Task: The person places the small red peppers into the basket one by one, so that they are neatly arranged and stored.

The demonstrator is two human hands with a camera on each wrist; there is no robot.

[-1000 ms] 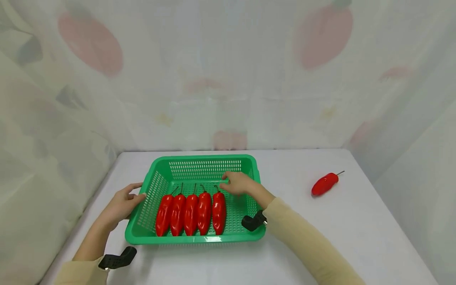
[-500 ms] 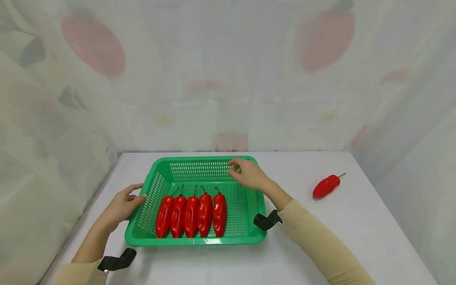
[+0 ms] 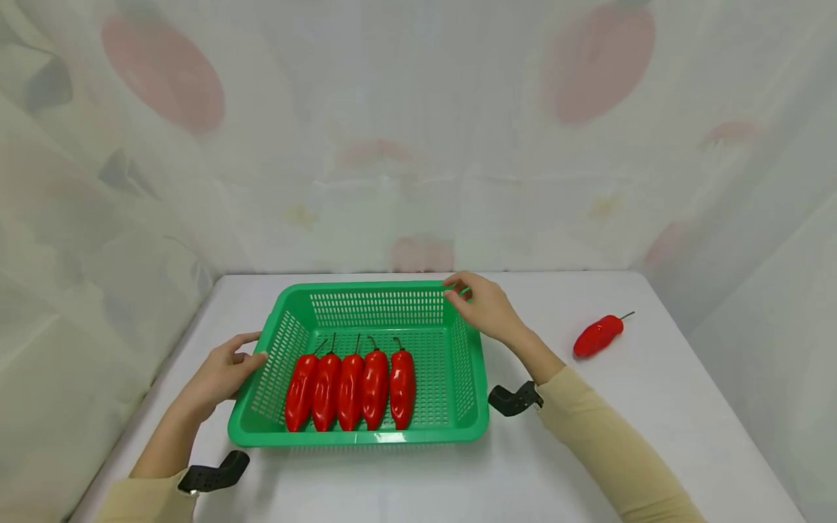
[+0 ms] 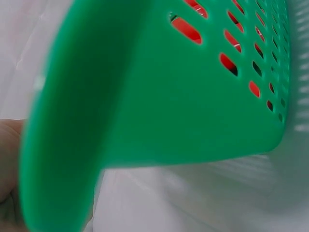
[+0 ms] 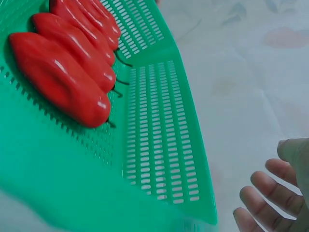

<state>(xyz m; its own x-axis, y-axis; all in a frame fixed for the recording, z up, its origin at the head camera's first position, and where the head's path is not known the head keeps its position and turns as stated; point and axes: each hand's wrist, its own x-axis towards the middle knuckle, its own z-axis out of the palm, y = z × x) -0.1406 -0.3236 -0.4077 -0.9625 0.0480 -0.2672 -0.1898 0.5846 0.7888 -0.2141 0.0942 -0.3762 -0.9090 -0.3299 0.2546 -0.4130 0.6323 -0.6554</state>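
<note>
Several glossy red chili peppers (image 3: 375,388) with dark stems lie side by side in the left and middle part of a green plastic basket (image 3: 356,438) with slotted walls. My left hand (image 3: 219,374) holds the basket's left rim, thumb on top; its other fingers are partly hidden behind the rim. Over the basket's back right corner is my right hand (image 3: 487,305), fingers loosely bent with nothing between them. In the right wrist view, the right hand's fingers (image 5: 270,193) are spread apart, beside the basket wall (image 5: 159,130). Red shows through the slots in the left wrist view.
One more red chili pepper (image 3: 598,336) lies on the white table (image 3: 588,428), well to the right of the basket. A pale printed curtain (image 3: 418,145) hangs behind the table and along both sides.
My right hand has risen out of the basket from near the rightmost pepper and moved back and right, over the corner. The left hand and peppers have stayed in place.
</note>
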